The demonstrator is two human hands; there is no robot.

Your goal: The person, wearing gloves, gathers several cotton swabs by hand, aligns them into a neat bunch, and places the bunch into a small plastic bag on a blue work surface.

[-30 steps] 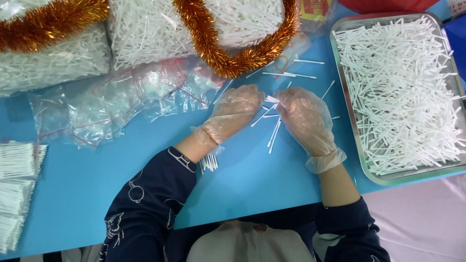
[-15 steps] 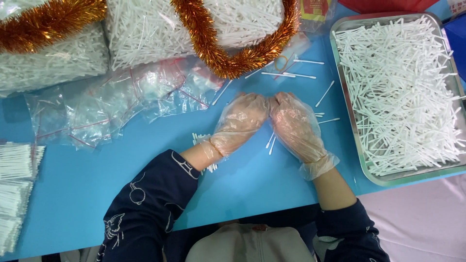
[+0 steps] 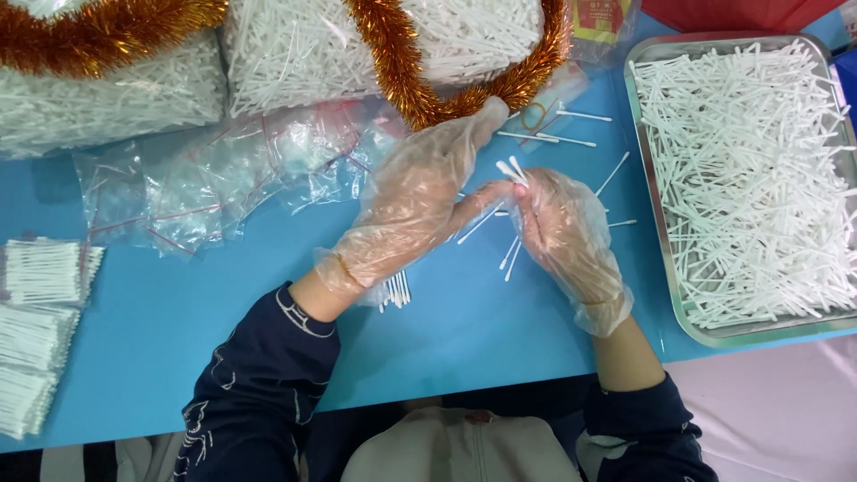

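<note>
Right hand in a clear glove has its grip closed on a small bunch of white swabs, tips sticking up just above the blue tabletop. Left hand is flat and released, fingertips touching the bunch. Best bet: square the ends with the left before tightening, and collect the loose swabs lying nearby. Steel tray of swabs sits to the right, empty clear bags to the left.

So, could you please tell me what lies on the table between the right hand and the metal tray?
In the head view, only a few loose white swabs lie on the blue table between the right hand and the metal tray.
</note>
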